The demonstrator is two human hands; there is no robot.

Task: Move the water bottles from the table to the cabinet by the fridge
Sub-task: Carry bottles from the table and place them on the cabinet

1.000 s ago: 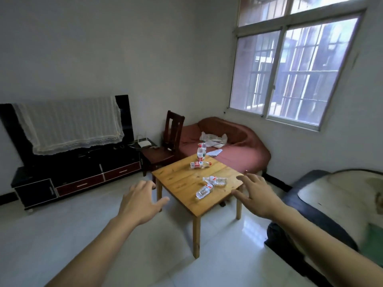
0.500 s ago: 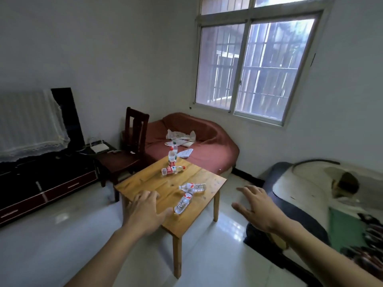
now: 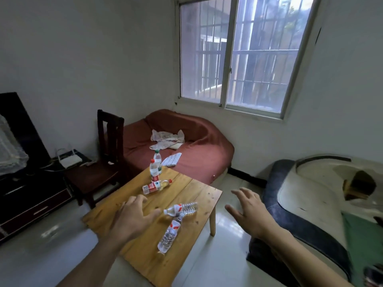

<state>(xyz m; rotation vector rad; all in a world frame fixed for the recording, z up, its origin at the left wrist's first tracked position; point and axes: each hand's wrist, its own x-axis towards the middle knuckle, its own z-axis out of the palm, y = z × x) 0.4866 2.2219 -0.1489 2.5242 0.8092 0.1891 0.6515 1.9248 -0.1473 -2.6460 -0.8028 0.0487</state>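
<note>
Several plastic water bottles sit on a small wooden table (image 3: 199, 195). Two clear ones lie on their sides near its middle: one (image 3: 182, 208) crosswise, another (image 3: 169, 235) pointing toward me. A red-labelled bottle (image 3: 155, 186) lies farther back. Behind it two bottles stand upright, one with a red cap (image 3: 154, 170) and one with a green cap (image 3: 158, 161). My left hand (image 3: 132, 216) hovers over the table with fingers spread, its thumb just left of the crosswise bottle. My right hand (image 3: 249, 212) is open in the air past the table's right edge. Neither hand holds anything.
A dark wooden chair (image 3: 103, 162) stands behind the table's left corner. A red-covered sofa (image 3: 199, 150) sits under the window. A dark sofa with a pale cover (image 3: 310, 204) is close on the right. A black TV stand (image 3: 31, 195) lines the left wall.
The view has moved closer to the table and swung right. My left hand has gone from beside the table to above it, close to the lying clear bottles. Both hands stay open.
</note>
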